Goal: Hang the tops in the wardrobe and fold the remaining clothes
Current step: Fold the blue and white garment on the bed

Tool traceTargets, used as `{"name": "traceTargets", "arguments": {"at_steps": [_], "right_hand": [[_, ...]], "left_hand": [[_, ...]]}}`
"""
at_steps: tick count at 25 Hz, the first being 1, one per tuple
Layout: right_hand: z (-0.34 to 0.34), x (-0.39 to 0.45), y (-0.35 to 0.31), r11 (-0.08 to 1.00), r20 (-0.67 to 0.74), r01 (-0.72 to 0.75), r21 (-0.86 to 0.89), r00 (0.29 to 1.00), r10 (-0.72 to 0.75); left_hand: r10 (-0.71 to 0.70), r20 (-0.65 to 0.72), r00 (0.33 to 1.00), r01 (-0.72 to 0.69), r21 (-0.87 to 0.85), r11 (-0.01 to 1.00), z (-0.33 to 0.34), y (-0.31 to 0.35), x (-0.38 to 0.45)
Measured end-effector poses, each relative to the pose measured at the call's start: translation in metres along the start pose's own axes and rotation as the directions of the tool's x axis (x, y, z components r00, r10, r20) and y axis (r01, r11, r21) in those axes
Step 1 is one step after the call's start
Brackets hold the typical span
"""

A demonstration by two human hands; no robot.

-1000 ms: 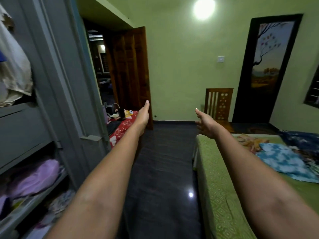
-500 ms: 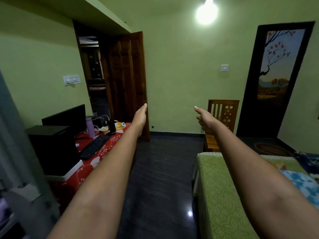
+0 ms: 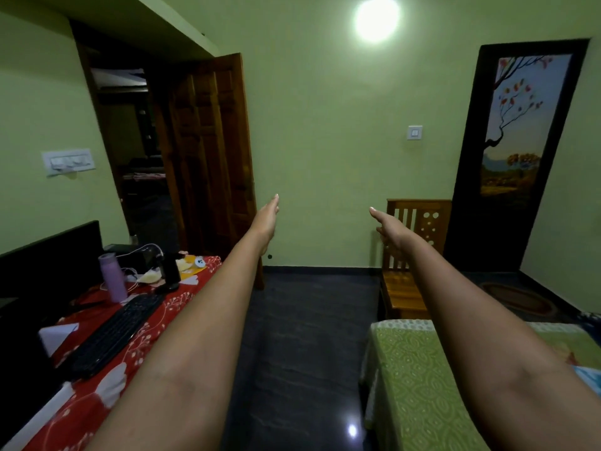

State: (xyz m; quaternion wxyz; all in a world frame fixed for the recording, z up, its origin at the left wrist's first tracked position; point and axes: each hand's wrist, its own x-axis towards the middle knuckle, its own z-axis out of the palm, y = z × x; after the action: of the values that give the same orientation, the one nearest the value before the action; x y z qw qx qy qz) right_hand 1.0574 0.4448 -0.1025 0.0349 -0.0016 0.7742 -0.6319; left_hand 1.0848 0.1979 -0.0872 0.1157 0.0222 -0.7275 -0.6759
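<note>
Glossy dark floor [image 3: 309, 353], wooden chair [image 3: 413, 255], patterned cloth bedcover [image 3: 413, 385].

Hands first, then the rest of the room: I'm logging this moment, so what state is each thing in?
Left hand: open, fingers straight, holds nothing.
Right hand: open, holds nothing.
Wooden door: open.
Painted door: closed.
Ceiling light: on.
Monitor: screen dark.
Purple bottle: upright, capped.
Chair: nothing on its seat.
Bed: covered with green sheet.
</note>
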Motion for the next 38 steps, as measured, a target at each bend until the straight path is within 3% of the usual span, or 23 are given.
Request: {"name": "traceTargets", "arguments": {"at_steps": [4,11,14,17,21,24,27,32,36,38], "right_hand": [[-0.008,0.105,-0.024,1.000,-0.021,0.014,0.006,1.000,-0.014],[-0.031,0.251,-0.002,0.997,-0.116,-0.075,-0.009,0.990,0.074],[-0.061,0.324,-0.010,1.000,-0.157,-0.005,0.020,0.988,0.008],[-0.117,0.386,-0.020,0.998,-0.238,0.031,-0.046,0.970,-0.041],[-0.203,0.443,-0.014,0.999,-0.346,0.052,0.008,0.937,-0.046],[-0.269,0.450,0.013,0.999,-0.467,0.011,0.044,0.884,0.011],[-0.346,0.427,0.045,0.996,-0.653,-0.043,0.077,0.753,0.083],[-0.441,0.353,0.059,0.992,-0.898,-0.023,0.123,0.423,0.121],[-0.478,0.309,0.054,0.991,-0.970,-0.031,0.128,0.204,0.131],[-0.485,0.294,0.053,0.991,-0.983,-0.030,0.130,0.125,0.132]], "left_hand": [[0.053,0.038,0.998,-0.054,0.017,0.998,0.018,0.015,0.121],[-0.003,0.118,0.993,-0.003,0.049,0.999,0.079,-0.027,0.277],[0.030,0.134,0.991,-0.033,0.014,0.999,0.119,-0.030,0.352],[0.056,0.196,0.979,-0.052,-0.022,0.998,0.180,-0.023,0.424],[0.098,0.318,0.943,-0.073,-0.089,0.993,0.288,-0.014,0.494],[0.091,0.524,0.847,-0.059,-0.076,0.995,0.391,-0.019,0.515],[0.103,0.710,0.697,-0.021,-0.123,0.992,0.499,-0.021,0.515],[0.164,0.868,0.469,-0.001,-0.185,0.983,0.647,0.000,0.498],[0.213,0.947,0.241,0.002,-0.220,0.975,0.722,0.027,0.480],[0.237,0.958,0.162,0.035,-0.246,0.969,0.749,0.037,0.470]]}}
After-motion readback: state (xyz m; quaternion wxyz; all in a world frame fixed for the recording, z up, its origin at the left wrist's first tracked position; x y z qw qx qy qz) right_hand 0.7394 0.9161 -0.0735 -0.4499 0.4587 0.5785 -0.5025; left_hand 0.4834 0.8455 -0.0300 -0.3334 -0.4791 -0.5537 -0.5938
